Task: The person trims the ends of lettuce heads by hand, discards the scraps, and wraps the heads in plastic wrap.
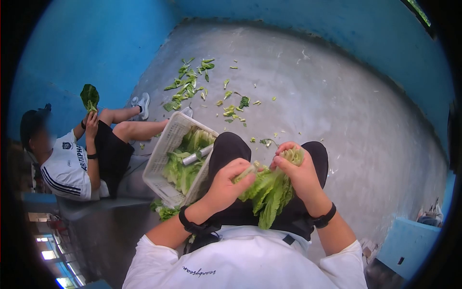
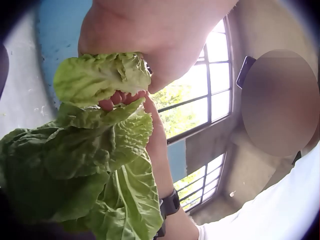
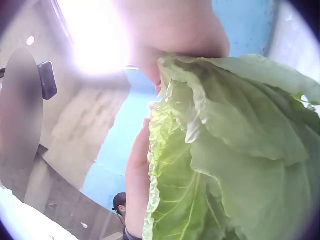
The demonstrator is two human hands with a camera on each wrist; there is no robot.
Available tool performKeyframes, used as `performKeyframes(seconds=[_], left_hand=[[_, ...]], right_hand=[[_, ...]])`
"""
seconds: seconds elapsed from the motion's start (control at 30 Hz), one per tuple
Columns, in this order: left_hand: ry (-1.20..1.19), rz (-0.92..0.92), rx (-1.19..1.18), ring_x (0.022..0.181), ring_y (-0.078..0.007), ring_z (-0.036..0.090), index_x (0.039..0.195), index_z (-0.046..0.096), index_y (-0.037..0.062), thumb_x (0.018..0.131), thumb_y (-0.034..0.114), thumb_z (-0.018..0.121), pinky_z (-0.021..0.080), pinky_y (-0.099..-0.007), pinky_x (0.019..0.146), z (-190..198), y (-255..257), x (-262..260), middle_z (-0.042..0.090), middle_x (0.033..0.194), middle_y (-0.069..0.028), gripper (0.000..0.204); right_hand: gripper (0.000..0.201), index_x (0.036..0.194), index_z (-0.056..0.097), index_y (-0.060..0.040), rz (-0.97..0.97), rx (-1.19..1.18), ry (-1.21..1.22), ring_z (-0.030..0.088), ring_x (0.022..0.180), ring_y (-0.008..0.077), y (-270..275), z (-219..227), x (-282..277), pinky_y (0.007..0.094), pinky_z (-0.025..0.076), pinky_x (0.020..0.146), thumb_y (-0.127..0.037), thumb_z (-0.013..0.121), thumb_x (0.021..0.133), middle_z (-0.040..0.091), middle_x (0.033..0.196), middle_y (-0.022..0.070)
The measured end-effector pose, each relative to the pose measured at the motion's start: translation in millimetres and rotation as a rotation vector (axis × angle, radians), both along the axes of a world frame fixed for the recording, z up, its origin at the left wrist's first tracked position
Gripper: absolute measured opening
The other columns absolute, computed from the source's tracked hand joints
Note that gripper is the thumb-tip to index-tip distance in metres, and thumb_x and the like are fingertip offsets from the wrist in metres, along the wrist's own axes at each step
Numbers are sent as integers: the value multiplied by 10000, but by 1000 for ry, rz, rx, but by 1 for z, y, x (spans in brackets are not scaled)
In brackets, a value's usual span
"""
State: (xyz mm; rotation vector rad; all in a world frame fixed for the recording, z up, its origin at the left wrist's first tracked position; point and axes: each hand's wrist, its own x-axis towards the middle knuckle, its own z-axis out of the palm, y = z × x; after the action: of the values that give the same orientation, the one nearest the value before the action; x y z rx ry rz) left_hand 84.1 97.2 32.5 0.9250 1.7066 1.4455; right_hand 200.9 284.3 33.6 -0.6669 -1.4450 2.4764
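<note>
The left hand [image 1: 226, 180] and the right hand [image 1: 298, 171] both grip one head of lettuce [image 1: 269, 190] held over the person's lap, its leaves hanging toward the body and its stem end up between the hands. The left hand's fingers curl round the pale stem side; the right hand's fingers pinch the leaves at the top of the bunch. The left wrist view shows a leaf [image 2: 100, 77] folded apart from the rest under that hand, so the step in hand looks to be peeling outer leaves off the head. The next move would call for a firm hold at the stem while the other hand pulls one leaf down and away without tearing the good ones

Just beside the left knee a white basket [image 1: 161, 156] leans tilted, holding more lettuce and a knife [image 1: 196, 156]. Farther off, leaf scraps [image 1: 190, 84] lie scattered on the concrete floor [image 1: 337, 96]. At the left a second person [image 1: 82, 159] sits holding up a leafy green
</note>
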Motion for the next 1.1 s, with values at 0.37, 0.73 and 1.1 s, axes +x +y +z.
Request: performKeyframes(seconds=[0.37,0.73,1.1], left_hand=[[-442,118,119,1080,-126,636,1232,601,2,957,138,724,508,-298,959,-5,-4,-1,658,1242,-97,330],[-305,138,23,947,-133,713,1080,654,-27,849,24,808,575,-266,849,5,-3,-7,721,1053,-90,283],[274,-2,-82,813,-146,739,1010,730,-13,787,73,862,590,-253,721,27,-6,-8,748,940,-103,274]], right_hand=[[276,972,648,-53,207,260,-123,579,743,37,-12,15,-1,223,476,675,-116,852,796,631,839,-36],[288,881,615,-48,151,233,-83,590,807,54,-18,15,1,249,496,745,-148,865,779,661,878,-10],[283,864,602,-53,202,395,-211,540,717,38,-20,21,6,238,464,642,-143,858,785,603,771,-40]])
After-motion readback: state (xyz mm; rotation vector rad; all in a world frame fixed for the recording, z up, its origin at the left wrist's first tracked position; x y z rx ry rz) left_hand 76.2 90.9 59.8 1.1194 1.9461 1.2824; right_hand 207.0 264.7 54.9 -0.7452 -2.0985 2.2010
